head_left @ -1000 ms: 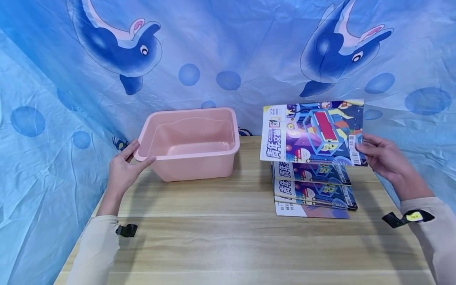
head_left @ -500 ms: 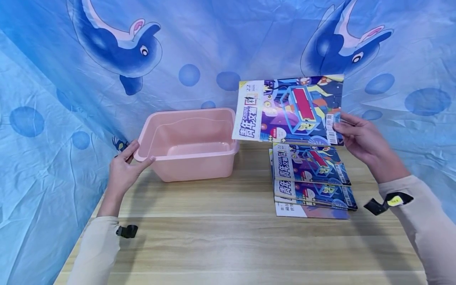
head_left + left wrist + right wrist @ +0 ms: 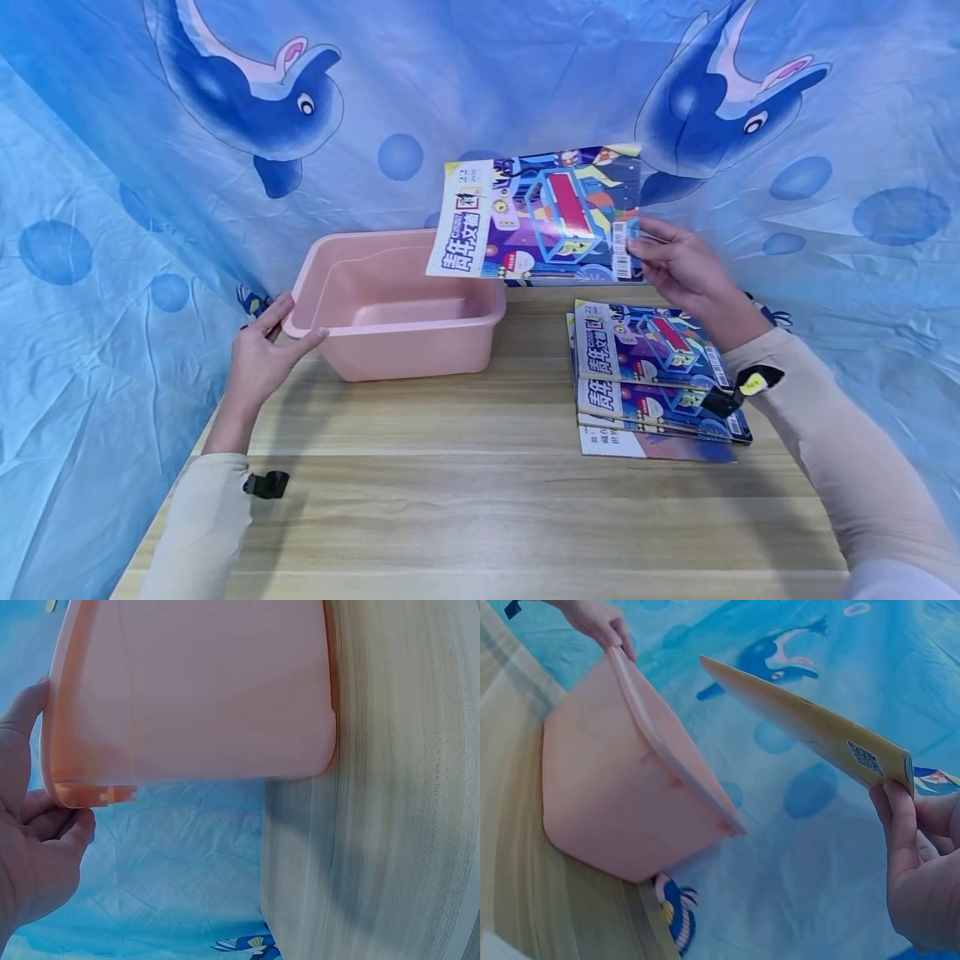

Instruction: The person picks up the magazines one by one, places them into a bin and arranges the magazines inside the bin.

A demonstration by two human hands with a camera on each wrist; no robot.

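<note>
Above the pink tub (image 3: pixel 397 304), right hand (image 3: pixel 678 267) pinches a magazine (image 3: pixel 536 217); wrist view shows its plain back

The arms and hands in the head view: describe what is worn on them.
Both hands are bare: the left hand and the right hand. Each arm wears a long, pale beige sleeve reaching the wrist. A small black clip sits at the left sleeve's cuff. The right cuff carries a black strap with a yellow tag.
</note>
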